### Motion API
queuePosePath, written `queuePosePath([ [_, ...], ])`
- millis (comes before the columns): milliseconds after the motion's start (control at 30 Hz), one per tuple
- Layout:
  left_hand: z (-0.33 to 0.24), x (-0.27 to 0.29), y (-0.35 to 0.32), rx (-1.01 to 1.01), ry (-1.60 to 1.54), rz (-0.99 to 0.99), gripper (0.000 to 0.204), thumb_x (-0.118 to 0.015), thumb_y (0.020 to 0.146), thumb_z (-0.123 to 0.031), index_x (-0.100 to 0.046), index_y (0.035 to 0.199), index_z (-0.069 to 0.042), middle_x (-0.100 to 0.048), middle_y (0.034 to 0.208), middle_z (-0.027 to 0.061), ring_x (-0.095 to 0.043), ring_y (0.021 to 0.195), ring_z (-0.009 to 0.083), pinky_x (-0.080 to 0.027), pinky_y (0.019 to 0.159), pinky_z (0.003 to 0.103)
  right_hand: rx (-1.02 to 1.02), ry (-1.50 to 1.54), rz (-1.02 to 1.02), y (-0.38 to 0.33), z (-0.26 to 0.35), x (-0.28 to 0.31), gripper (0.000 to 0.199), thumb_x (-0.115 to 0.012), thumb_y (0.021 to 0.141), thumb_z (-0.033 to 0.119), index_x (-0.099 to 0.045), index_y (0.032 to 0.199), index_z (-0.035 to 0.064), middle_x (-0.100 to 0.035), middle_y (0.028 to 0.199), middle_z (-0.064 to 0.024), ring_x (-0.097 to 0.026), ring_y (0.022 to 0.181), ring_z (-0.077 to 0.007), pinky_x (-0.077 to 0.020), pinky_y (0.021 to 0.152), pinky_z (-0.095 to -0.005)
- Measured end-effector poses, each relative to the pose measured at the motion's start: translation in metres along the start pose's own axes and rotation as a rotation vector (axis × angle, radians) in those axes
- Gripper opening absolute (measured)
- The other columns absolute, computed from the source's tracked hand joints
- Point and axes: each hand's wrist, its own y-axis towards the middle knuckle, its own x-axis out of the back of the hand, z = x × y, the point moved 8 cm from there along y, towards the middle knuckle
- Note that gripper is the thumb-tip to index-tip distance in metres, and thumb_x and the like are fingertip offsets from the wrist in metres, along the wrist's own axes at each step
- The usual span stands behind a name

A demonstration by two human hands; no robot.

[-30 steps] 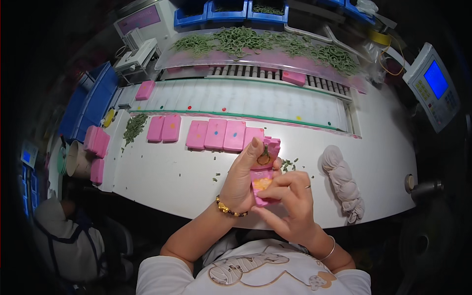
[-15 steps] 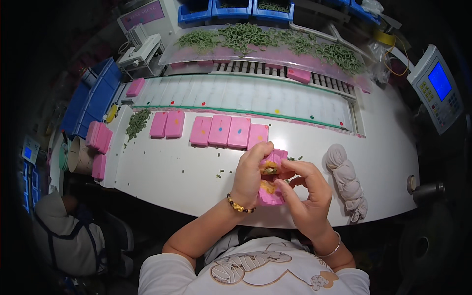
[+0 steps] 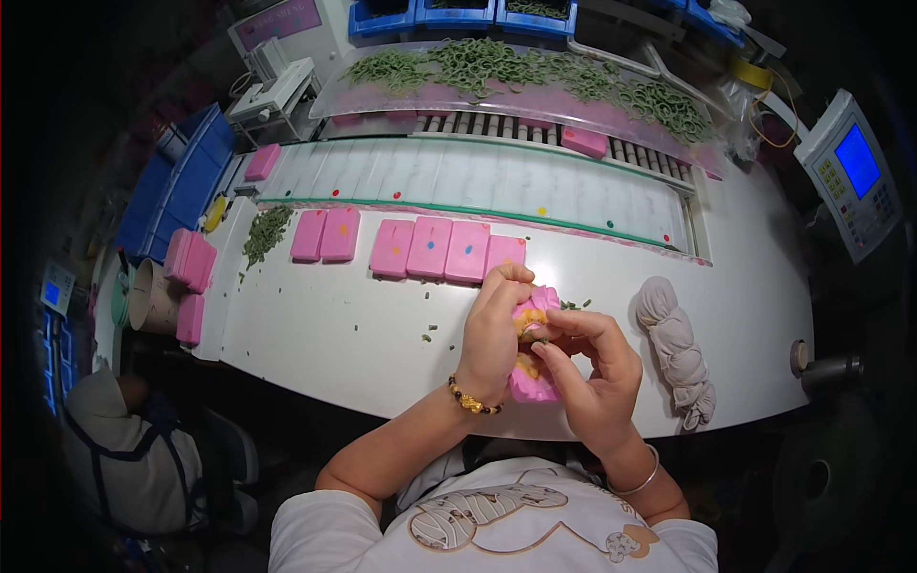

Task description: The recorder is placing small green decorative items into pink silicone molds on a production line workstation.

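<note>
My left hand (image 3: 487,329) is closed around a pink rubber mould (image 3: 535,385), which is bent open so that its orange-yellow inner faces show. At the opening, the thumb and forefinger of my right hand (image 3: 602,368) pinch a small green piece (image 3: 539,338), its shape mostly covered by the fingertips. Just beyond my left hand lies a row of closed pink moulds with coloured dots, among them a mould with a blue dot (image 3: 430,250). Another pair of pink moulds (image 3: 339,237) lies farther left.
Green ring-shaped pieces (image 3: 487,67) cover a clear tray at the back. A green-edged white strip (image 3: 411,172) crosses the table. Green scraps (image 3: 267,229) are heaped at left, near stacked pink moulds (image 3: 190,258). A twisted cloth (image 3: 673,349) and a control panel (image 3: 853,172) are at right.
My right fingertips have moved in against the mould's opening, and a green piece now shows between them. Both hands and the mould have shifted very slightly, with the mould's upper part folded back more.
</note>
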Motion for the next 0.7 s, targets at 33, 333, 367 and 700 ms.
queuePosePath([
  [33,0.001,0.003,0.0,0.008,-0.031,-0.045,0.016,-0.046,0.093,-0.016,-0.053,0.106,-0.009,-0.052,0.083,0.0012,-0.051,0.066,0.0083,-0.044,0.06,0.024,0.009,0.001,0.002,0.0,0.001,-0.001,0.029,-0.069,0.08,-0.008,-0.063,0.108,-0.0008,-0.067,0.092,-0.0099,-0.067,0.077,-0.0135,-0.053,0.065,-0.0238],
  [333,0.008,-0.001,-0.003,0.243,-0.249,-0.026,0.02,-0.042,0.097,-0.028,-0.052,0.101,-0.011,-0.06,0.074,0.0172,-0.058,0.06,0.0202,-0.049,0.052,0.032,0.201,-0.1,0.051,-0.005,0.016,-0.009,0.029,-0.07,0.074,-0.012,-0.064,0.099,0.0013,-0.067,0.087,-0.0111,-0.065,0.076,-0.0224,-0.0517,0.066,-0.0309],
  [367,0.008,0.002,-0.001,0.243,-0.249,-0.028,0.02,-0.042,0.097,-0.028,-0.052,0.101,-0.011,-0.06,0.074,0.0172,-0.058,0.06,0.0202,-0.049,0.052,0.032,0.2,-0.099,0.052,-0.005,0.015,-0.01,0.029,-0.07,0.074,-0.012,-0.064,0.099,0.0013,-0.067,0.087,-0.0111,-0.065,0.076,-0.0224,-0.0517,0.066,-0.0309],
  [700,0.01,-0.001,0.003,0.193,-0.266,0.061,0.022,-0.041,0.097,-0.03,-0.05,0.105,-0.011,-0.057,0.069,0.0148,-0.056,0.058,0.0212,-0.047,0.051,0.033,0.252,-0.041,-0.012,-0.007,0.012,-0.002,0.025,-0.069,0.075,-0.013,-0.064,0.096,-0.0004,-0.067,0.089,-0.012,-0.065,0.078,-0.0223,-0.0525,0.067,-0.0288],
])
